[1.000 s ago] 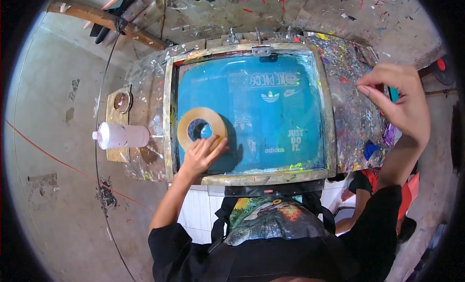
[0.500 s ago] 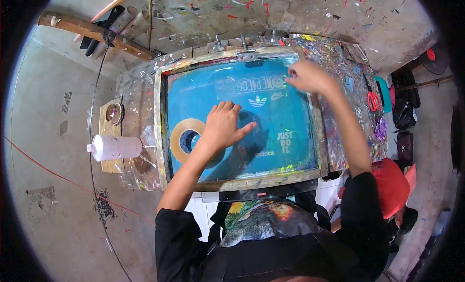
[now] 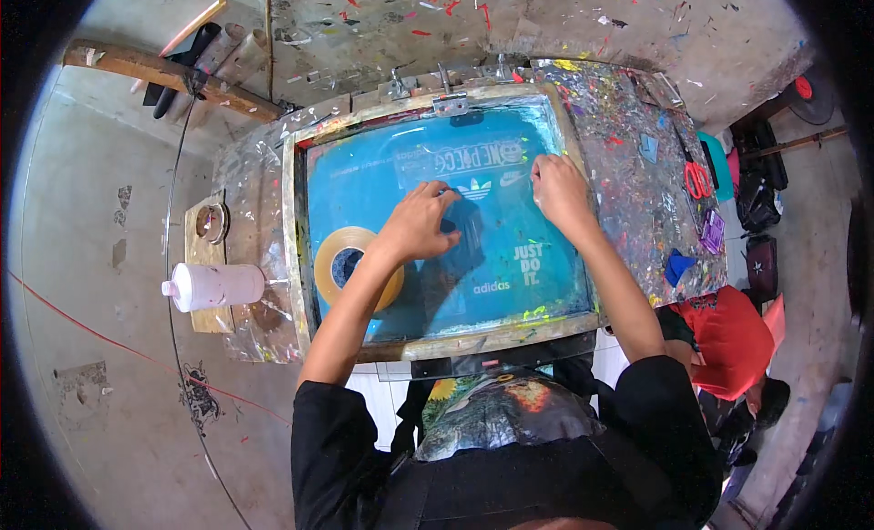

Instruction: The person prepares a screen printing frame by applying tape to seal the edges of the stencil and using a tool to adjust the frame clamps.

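The screen lies on the paint-spattered table, its wooden frame beneath the clamp. The left hand is over the middle of the mesh, its fingers bent and the thumb set wide; no object shows in it, and whether it touches the mesh I cannot tell. The right hand is near the right edge, its fingertips gathered in a narrow pinch; whether a clear strip is between them I cannot make out. The tape roll lies flat on the screen's left part, partly under the left forearm.

The work in hand looks like covering parts of the mesh with clear tape. Done well, it calls for a taut strip, smoothed outward from one end with light, even pressure (a hard push could slacken the mesh), and a forearm kept clear of the roll.

As for writing, pale ornate capitals run along the top beneath a clear strip, with a striped leaf emblem and a small curved mark below. Lower down are three stacked lines of bold capitals and one short lower-case word.
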The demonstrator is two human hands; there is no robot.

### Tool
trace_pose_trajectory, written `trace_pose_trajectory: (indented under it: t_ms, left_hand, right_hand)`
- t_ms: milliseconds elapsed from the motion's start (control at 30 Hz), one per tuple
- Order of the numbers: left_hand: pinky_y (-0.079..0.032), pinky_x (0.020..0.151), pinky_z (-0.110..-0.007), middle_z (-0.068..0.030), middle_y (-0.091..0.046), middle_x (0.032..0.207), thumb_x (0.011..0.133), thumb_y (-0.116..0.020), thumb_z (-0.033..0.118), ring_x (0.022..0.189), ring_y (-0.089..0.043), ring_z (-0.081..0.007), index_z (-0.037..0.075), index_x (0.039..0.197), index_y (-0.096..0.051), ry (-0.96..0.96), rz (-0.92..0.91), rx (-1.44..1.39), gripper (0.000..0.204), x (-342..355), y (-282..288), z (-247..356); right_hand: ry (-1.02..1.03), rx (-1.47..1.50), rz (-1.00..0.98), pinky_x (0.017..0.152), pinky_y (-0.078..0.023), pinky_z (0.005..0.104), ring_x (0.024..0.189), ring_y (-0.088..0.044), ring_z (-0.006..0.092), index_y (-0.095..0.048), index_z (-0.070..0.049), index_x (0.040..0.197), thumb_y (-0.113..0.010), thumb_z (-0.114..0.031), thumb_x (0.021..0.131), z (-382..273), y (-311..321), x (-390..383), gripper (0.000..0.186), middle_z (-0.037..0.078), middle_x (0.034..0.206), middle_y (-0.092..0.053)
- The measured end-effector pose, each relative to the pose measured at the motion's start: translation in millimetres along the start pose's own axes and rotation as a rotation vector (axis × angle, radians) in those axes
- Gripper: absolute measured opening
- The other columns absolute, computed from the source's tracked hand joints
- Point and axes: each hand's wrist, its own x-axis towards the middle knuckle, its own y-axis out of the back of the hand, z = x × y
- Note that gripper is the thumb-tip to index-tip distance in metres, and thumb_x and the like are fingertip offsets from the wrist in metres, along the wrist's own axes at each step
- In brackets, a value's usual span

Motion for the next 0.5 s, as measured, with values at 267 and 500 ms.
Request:
trace_pose_trajectory:
  t_ms: [267,500]
  left_hand:
    - [-0.047,0.105,-0.046,-0.0229,-0.058,0.132,0.081,-0.077,0.023,0.123,-0.056,-0.0414,0.002,0.131,-0.061,-0.025,0.017,-0.028,0.057,6.9,4.2,-1.8]
    - [-0.047,0.105,-0.045,-0.0218,-0.06,0.13,0.081,-0.076,0.022,0.122,-0.057,-0.0403,0.002,0.13,-0.062,-0.044,0.033,-0.007,0.055,10.8,-0.2,-2.6]
  right_hand:
    - [-0.13,0.19,-0.069,0.079,-0.054,0.0489,0.088,-0.069,0.0385,-0.067,-0.001,0.098,-0.075,-0.017,0.083,-12.3,12.3,0.6,0.024,0.017,0.092,-0.072]
    - [-0.064,0.117,-0.059,0.084,-0.053,0.0491,0.093,-0.066,0.0392,-0.067,-0.001,0.098,-0.07,-0.015,0.085,-1.5,0.0,0.7,0.02,0.021,0.093,-0.068]
